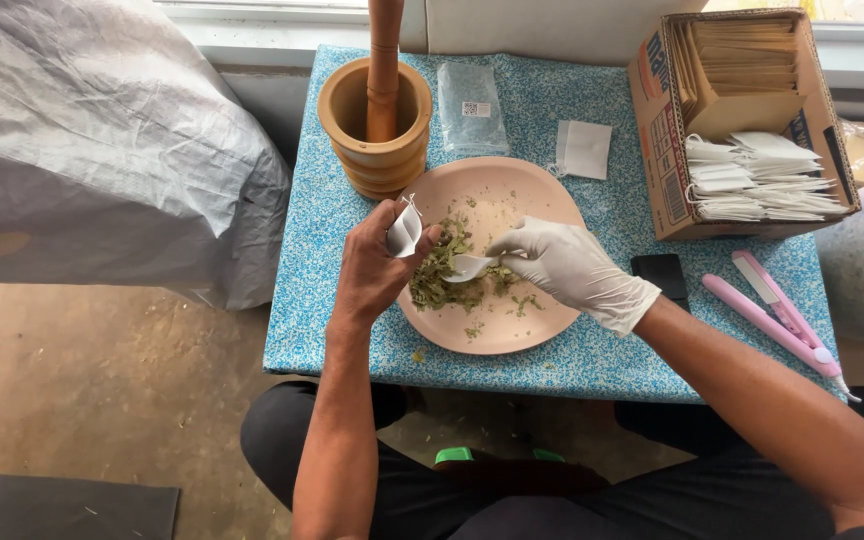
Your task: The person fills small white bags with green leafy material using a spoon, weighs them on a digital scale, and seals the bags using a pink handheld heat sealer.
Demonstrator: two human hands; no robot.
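Note:
A pink plate (542, 195) with a heap of crushed green dried leaves (440, 278) sits on the small blue-patterned table (317, 300). My bare left hand (372, 268) holds a small white filter bag (404, 230) above the plate's left edge. My right hand (570, 268), in a white glove, grips a small white spoon (469, 266) whose bowl lies in the leaves, just right of the bag.
A wooden mortar (377, 150) with a pestle (384, 60) stands behind the plate. Beside it lie a clear packet (471, 105) and a loose white bag (585, 148). A cardboard box (664, 150) of white bags, a pink sealer (777, 318) and a dark object (660, 274) sit at right. A grey sack (92, 140) lies left.

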